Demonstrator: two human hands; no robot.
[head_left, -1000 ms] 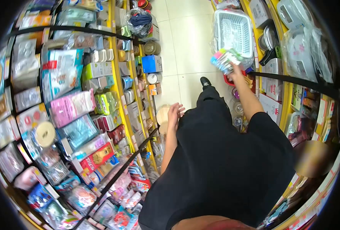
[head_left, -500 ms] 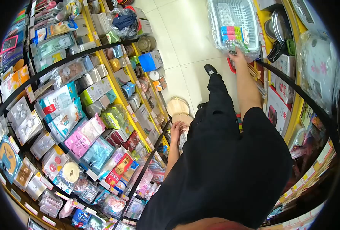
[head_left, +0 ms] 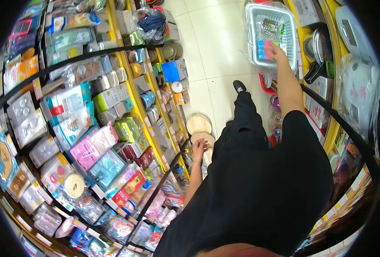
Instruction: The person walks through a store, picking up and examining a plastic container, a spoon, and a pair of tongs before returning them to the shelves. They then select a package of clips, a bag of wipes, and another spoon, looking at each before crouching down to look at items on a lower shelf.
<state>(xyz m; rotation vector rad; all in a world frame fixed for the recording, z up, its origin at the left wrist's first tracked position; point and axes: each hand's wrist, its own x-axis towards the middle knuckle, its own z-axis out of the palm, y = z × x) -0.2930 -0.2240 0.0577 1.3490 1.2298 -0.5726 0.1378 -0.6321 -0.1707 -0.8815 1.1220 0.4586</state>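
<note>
My right hand [head_left: 277, 54] reaches into a pale plastic basket [head_left: 249, 38] and grips the edge of a pink-and-blue pack [head_left: 265, 50], its fingers partly hiding it. Farther back inside the same basket lie a dark patterned packet [head_left: 270, 26] and a small green item [head_left: 282, 30]. Clear plastic wrap hangs around the basket's outside. My left hand [head_left: 200, 150] hangs low by my side, fingers loosely bent and apart, with nothing in it. It overlaps round wooden boards [head_left: 198, 124] near the shelf foot in this view.
Packed shelves [head_left: 126, 85] of bagged goods line the left side. On the right, shelving holds metal pans [head_left: 316, 47], boxes and a wrapped white appliance [head_left: 352, 81]. Between them runs a tiled aisle [head_left: 215, 47]. A blue box [head_left: 174, 70] sticks out at the left.
The patterned packet my right hand was touching now lies farther back in the basket. That hand has shifted onto the pink-and-blue pack. My left hand stays low.
</note>
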